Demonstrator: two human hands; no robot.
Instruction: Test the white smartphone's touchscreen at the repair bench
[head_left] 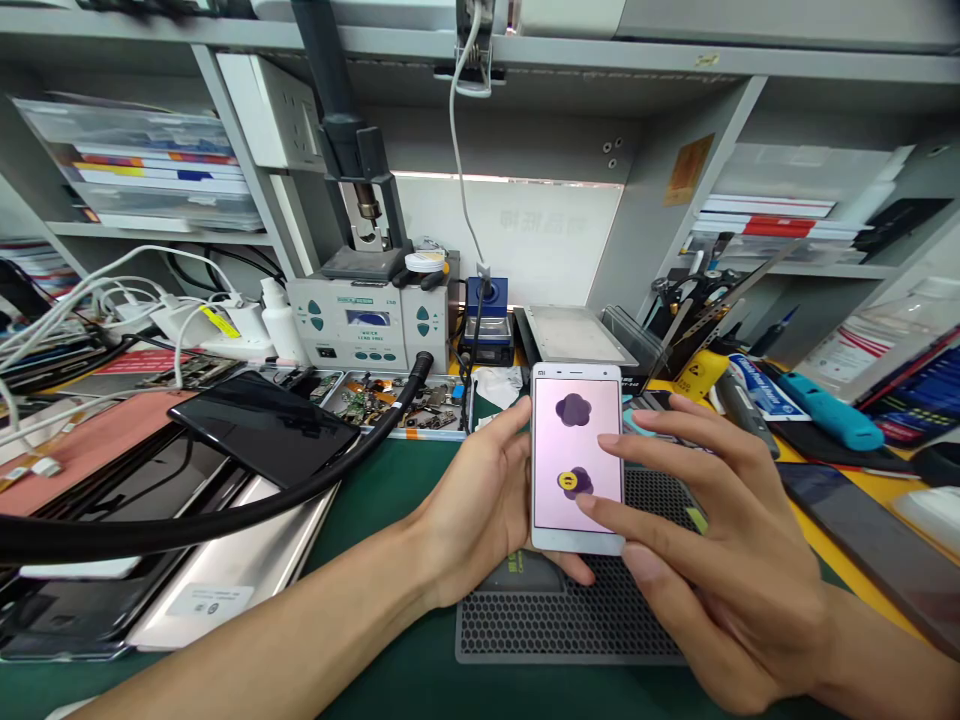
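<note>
The left hand grips a white phone from its left side, thumb along the edge and fingers wrapped behind, one fingertip showing below the bottom end. The right hand is spread wide at the phone's right side, fingers fanned and holding nothing. Its index fingertip lies over the lower part of the screen, the middle fingertip over the right edge, and the thumb is near the bottom right corner; whether the fingertips press the glass or hover, I cannot tell. The lit screen is pale pink, with two dark purple flower shapes, one above the other, and a yellow round mark on the lower one.

Below the phone lies a dark grey honeycomb mat on a green work surface. To the left, a silver panel and a glossy black panel lie among stacked slabs, with a thick black hose sweeping across. To the right, a dark flat slab lies on the yellow edge of the bench.

Farther back, a tray holds small circuit parts in front of a grey station with buttons and a display. A white bottle stands at its left. Behind everything, grey shelving carries clear plastic boxes
</note>
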